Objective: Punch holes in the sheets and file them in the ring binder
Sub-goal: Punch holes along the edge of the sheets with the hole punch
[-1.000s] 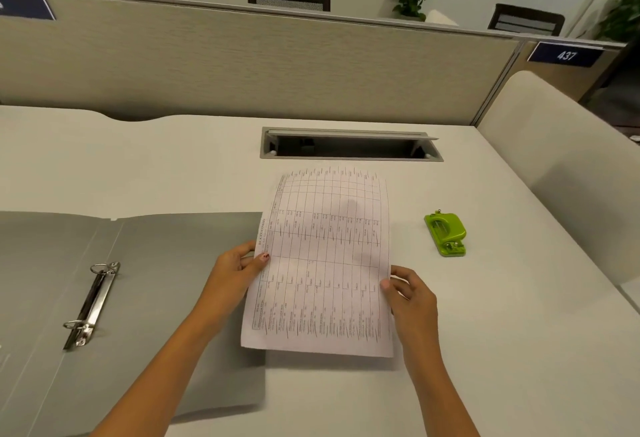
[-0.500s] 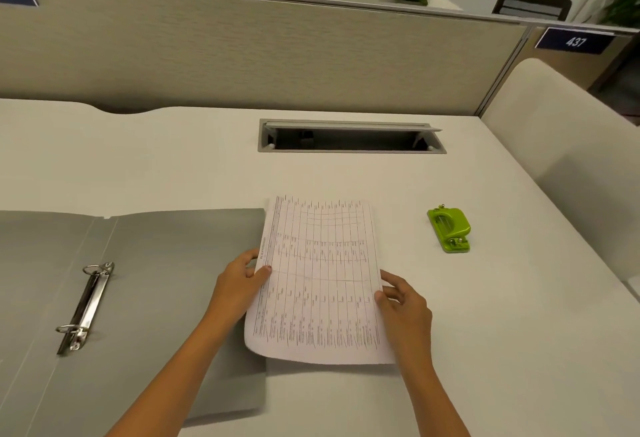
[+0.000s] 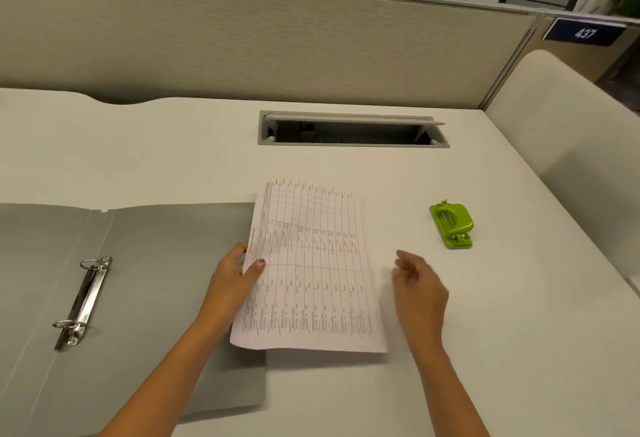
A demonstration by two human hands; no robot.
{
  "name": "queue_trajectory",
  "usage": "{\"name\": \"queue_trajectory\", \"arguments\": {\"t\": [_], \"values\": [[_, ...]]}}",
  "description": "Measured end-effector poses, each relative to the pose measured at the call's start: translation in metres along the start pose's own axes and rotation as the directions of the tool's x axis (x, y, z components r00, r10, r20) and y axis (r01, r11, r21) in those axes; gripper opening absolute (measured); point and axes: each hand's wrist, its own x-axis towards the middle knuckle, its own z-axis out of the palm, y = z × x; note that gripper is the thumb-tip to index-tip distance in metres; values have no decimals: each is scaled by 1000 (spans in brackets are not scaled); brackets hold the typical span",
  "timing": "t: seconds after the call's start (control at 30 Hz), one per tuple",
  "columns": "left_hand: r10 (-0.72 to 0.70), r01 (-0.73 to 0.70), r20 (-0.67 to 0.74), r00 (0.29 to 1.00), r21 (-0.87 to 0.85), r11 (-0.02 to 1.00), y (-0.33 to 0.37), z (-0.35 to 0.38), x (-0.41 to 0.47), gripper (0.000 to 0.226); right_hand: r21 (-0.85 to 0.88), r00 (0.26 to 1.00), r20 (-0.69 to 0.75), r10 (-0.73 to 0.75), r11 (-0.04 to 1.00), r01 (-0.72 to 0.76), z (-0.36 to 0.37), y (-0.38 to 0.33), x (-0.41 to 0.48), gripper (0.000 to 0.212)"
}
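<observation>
Printed sheets point(image 3: 311, 270) with a table grid lie on the white desk point(image 3: 485, 332), their left edge overlapping the open grey ring binder point(image 3: 156, 280). My left hand point(image 3: 235, 280) pinches the sheets' left edge, thumb on top. My right hand point(image 3: 420, 292) hovers just right of the sheets, fingers apart, holding nothing. A green hole punch point(image 3: 452, 225) sits on the desk to the right, beyond my right hand. The binder's metal ring mechanism point(image 3: 83, 301) is at the left, its rings closed.
A rectangular cable hatch point(image 3: 353, 130) is sunk into the desk behind the sheets. A beige partition point(image 3: 242, 48) runs along the back. A cream chair back point(image 3: 571, 145) stands at the desk's right side.
The sheets have been lowered flat onto the desk. My right hand has let go of their right edge and moved off to the right. The left hand still holds the left edge.
</observation>
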Motion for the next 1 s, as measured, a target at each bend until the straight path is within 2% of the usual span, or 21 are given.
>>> {"name": "queue_trajectory", "arguments": {"t": [0.1,0.23,0.3,0.4,0.53,1.0], "values": [[16,-16,-27,1000,3,1000,-2,-2,0,28,-195,961,-151,-233,960,202,-8,3,28,33],[10,-10,-29,1000,-28,1000,-3,0,0,26,-326,925,-207,-318,914,241,-19,8,73,46],[8,-9,-27,1000,-46,999,-3,2,-1,27,-349,945,-199,-261,920,181,-23,13,94,50],[10,-11,-30,1000,-47,999,-3,4,0,28,-389,986,-142,-92,921,30,-25,22,122,54],[24,-25,-42,999,-31,999,-3,6,0,29,-411,991,-132,3,910,-57,-26,24,133,44],[36,-38,-78,996,-30,999,-6,8,-7,30,-380,989,-132,-66,925,11,-5,11,60,24]]}}
